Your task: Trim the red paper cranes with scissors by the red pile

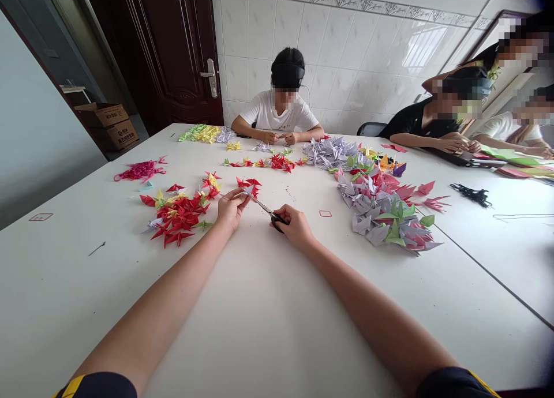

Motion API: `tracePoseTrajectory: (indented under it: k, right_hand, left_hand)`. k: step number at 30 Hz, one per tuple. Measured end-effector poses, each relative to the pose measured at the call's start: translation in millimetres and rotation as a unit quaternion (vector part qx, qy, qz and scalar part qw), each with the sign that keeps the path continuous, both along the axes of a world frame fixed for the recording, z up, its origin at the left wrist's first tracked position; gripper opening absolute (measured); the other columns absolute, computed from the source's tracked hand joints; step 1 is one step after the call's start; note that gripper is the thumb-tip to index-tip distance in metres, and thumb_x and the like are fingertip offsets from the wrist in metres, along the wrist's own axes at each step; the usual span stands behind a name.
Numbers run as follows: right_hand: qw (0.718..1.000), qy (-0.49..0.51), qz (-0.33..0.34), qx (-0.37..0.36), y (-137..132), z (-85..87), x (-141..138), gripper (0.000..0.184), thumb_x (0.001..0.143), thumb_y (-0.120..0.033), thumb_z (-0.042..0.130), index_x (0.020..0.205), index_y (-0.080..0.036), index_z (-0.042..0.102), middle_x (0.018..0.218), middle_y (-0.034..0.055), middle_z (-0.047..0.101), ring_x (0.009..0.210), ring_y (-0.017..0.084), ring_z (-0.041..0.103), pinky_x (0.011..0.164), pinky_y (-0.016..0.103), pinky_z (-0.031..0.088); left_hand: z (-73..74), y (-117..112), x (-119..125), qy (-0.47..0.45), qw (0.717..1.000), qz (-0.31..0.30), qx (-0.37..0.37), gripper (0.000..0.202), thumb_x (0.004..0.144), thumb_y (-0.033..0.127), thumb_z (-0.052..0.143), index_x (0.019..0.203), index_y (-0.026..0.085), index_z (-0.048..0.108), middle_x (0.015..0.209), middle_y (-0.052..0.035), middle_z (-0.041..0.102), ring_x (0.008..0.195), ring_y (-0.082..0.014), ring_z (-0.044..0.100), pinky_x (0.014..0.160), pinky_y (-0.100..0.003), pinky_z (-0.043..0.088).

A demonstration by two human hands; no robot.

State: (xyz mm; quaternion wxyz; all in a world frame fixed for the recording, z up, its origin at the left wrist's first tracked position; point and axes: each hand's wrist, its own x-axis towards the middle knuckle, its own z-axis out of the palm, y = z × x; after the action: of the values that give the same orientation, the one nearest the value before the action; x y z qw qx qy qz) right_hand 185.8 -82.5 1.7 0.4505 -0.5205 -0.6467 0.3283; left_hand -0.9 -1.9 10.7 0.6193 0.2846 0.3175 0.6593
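My left hand (231, 210) pinches a small pale folded paper piece (248, 191), partly hidden by the fingers. In my right hand (294, 224) is a pair of scissors (265, 207) with black handles, its tips reaching the paper at my left fingertips. Whether the blades are fully closed I cannot tell. Just beyond my left fingers lie red paper cranes (255, 184). To the left of that hand is a pile of mostly red cranes (184, 213), with some yellow, green and pale ones among them.
Lavender, pink and green cranes (381, 205) are heaped on the right. A pink tangle of cord (141, 171) lies at left, a black cord bundle (471, 194) at right. Across the white table (259, 317) sits a person in a white shirt (277, 112); other people sit at right.
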Motion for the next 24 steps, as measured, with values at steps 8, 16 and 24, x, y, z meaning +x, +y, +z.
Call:
tracePoseTrajectory:
  k: [8,16,24]
  right_hand:
    - [0.997,0.068,0.037,-0.024,3.5,-4.3,2.9,0.022,0.070,-0.022,0.061,0.092,-0.021,0.058,0.080,0.0019,0.073,0.079,0.019,0.069,0.072,0.031,0.049]
    - [0.999,-0.043,-0.027,0.004,-0.8,-0.4,-0.1,0.021,0.072,-0.020,0.056,0.093,-0.025,0.058,0.081,-0.0013,0.074,0.073,0.017,0.065,0.067,0.029,0.046]
    - [0.976,-0.190,-0.089,0.058,-1.8,0.4,-0.9,0.025,0.073,-0.016,0.053,0.096,-0.026,0.058,0.095,-0.0008,0.073,0.078,0.018,0.063,0.069,0.029,0.044]
  left_hand:
    - [3.2,-0.1,-0.1,-0.032,0.999,-0.020,-0.026,0.026,0.064,-0.009,0.060,0.075,0.012,0.070,0.075,-0.0036,0.070,0.077,-0.0103,0.068,0.093,-0.029,0.054]
    - [-0.6,-1.6,0.7,0.012,1.000,-0.011,0.023,0.019,0.064,0.003,0.072,0.079,0.015,0.070,0.079,-0.0033,0.070,0.080,-0.0133,0.068,0.092,-0.034,0.053]
    - [-4.1,0.4,1.4,0.039,0.998,-0.005,0.039,0.019,0.061,0.010,0.078,0.078,0.014,0.070,0.078,-0.0034,0.068,0.078,-0.0125,0.066,0.089,-0.033,0.053]
